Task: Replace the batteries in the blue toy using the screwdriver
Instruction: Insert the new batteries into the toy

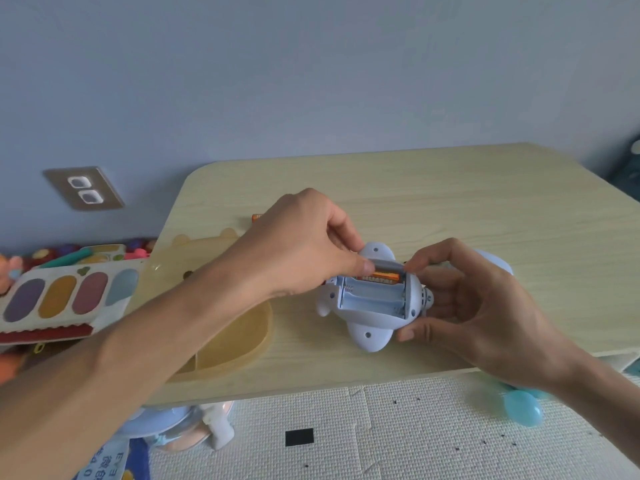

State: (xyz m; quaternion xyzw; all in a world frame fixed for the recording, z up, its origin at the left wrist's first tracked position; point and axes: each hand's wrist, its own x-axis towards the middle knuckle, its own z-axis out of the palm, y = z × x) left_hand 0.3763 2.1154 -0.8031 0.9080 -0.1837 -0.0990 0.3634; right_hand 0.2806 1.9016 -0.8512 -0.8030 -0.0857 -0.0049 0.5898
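Battery-fitting step, frame centre: left hand (304, 244) fingers pinch battery (382, 273) into blue toy (370, 306) bay; right hand (485, 306) fingers curl around toy; next, seating calls for firm downward press.

I get soft, even daylight with faint shadows under my arms on the table (450, 202). Wide-angle bending curves the edges; detail is slightly soft, without glare.

Left hand (304, 244) pinches with curled fingers; right hand (485, 306) cups loosely.
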